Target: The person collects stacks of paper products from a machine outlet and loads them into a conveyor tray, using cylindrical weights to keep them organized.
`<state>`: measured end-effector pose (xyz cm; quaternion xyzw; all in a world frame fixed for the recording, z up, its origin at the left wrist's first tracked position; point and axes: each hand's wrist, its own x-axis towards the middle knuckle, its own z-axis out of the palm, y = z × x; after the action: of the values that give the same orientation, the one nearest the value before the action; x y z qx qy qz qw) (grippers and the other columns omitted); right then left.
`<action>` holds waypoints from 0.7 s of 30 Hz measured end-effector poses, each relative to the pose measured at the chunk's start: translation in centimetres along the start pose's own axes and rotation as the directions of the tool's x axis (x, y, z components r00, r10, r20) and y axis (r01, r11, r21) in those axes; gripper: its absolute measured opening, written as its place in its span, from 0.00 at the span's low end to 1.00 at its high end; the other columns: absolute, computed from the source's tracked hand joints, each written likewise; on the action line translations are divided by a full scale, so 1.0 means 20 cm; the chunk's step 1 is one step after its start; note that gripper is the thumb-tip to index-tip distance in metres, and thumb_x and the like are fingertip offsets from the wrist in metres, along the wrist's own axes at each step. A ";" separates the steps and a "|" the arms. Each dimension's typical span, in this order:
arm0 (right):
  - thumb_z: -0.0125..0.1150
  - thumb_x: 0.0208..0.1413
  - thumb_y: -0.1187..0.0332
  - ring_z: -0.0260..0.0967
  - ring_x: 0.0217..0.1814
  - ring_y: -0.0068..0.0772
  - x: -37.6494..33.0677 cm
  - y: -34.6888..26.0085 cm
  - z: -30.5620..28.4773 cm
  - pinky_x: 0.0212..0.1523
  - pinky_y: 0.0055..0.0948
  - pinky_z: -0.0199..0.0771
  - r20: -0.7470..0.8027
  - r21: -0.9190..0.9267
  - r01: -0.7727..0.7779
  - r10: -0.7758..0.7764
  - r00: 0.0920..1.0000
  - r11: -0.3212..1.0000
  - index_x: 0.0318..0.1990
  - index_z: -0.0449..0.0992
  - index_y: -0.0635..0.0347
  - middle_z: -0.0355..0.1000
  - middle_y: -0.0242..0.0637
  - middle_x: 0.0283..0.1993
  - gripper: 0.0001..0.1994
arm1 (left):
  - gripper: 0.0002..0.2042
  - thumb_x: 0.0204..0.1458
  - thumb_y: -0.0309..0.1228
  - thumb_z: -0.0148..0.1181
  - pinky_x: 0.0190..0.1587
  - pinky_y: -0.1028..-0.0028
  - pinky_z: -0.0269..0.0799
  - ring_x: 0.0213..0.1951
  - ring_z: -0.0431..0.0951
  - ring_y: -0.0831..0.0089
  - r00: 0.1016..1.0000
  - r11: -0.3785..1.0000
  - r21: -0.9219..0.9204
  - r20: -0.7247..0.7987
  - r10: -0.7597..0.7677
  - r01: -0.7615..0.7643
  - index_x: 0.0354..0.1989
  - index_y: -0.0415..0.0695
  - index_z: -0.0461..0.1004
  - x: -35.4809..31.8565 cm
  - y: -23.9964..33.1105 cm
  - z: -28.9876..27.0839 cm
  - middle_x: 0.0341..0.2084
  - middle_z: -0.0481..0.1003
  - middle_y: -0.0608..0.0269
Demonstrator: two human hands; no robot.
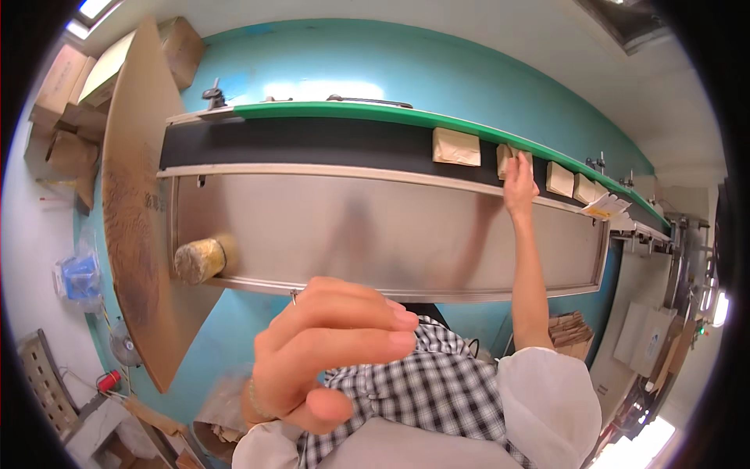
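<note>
My right hand (pixel 519 185) reaches across to the conveyor belt (pixel 312 142), its fingers closed over a tan paper packet (pixel 502 162). The hand covers part of that packet. To its left on the black belt lies another tan packet (pixel 456 147), flat and folded-looking. Further right sit several more packets (pixel 559 179) in a row, beside a white and yellow printed paper (pixel 606 206). Raised close to the camera, my left hand (pixel 328 348) has curved fingers with the thumb apart and nothing between them.
A green rail (pixel 328 112) runs along the belt's far side. In front is a metal table (pixel 312 227) with a roll of tape (pixel 200 261) at its left end. A large cardboard sheet (pixel 141 211) stands at the left. Folded cardboard (pixel 570 332) lies low at the right.
</note>
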<state>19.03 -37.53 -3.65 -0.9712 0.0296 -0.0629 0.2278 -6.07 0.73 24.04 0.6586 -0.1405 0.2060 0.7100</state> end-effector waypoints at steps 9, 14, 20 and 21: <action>0.53 0.64 0.54 0.51 0.75 0.55 0.15 0.31 0.17 0.69 0.66 0.50 -0.135 -0.529 0.168 -0.278 0.951 0.832 0.68 0.64 0.59 0.59 0.52 0.71 0.28 | 0.32 0.70 0.53 0.33 0.36 0.67 0.75 0.34 0.79 0.61 0.978 0.934 0.317 -0.069 0.194 -0.163 0.40 0.36 0.76 -0.45 0.31 -0.19 0.36 0.78 0.48; 0.61 0.61 0.63 0.61 0.69 0.60 0.02 -0.23 0.27 0.70 0.52 0.59 -0.303 -0.242 0.644 -0.687 0.660 0.726 0.61 0.72 0.65 0.64 0.60 0.66 0.23 | 0.26 0.70 0.48 0.41 0.38 0.64 0.77 0.34 0.80 0.56 0.899 0.918 0.325 -0.291 0.327 -0.229 0.53 0.35 0.75 -0.72 0.70 -0.11 0.36 0.79 0.48; 0.56 0.62 0.79 0.71 0.43 0.37 -1.05 -1.24 0.35 0.35 0.27 0.75 -0.139 0.495 0.735 -0.792 0.594 0.464 0.56 0.72 0.67 0.70 0.47 0.57 0.15 | 0.36 0.67 0.57 0.37 0.50 0.60 0.73 0.48 0.76 0.50 0.788 0.860 0.394 -0.391 0.475 -0.323 0.57 0.28 0.70 -1.02 1.12 0.09 0.48 0.73 0.39; 0.56 0.61 0.80 0.72 0.43 0.36 -1.29 -1.39 0.43 0.33 0.27 0.75 -0.054 0.627 0.691 -0.864 0.500 0.361 0.54 0.73 0.67 0.70 0.47 0.57 0.14 | 0.38 0.66 0.58 0.36 0.52 0.60 0.72 0.50 0.75 0.49 0.780 0.848 0.421 -0.389 0.490 -0.323 0.58 0.27 0.69 -1.06 1.20 0.13 0.50 0.72 0.37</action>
<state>-4.48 -6.66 -1.63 -0.7434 -0.4927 -0.0291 0.4514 -35.91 -2.96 35.39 0.6488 -0.0632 0.5341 0.5384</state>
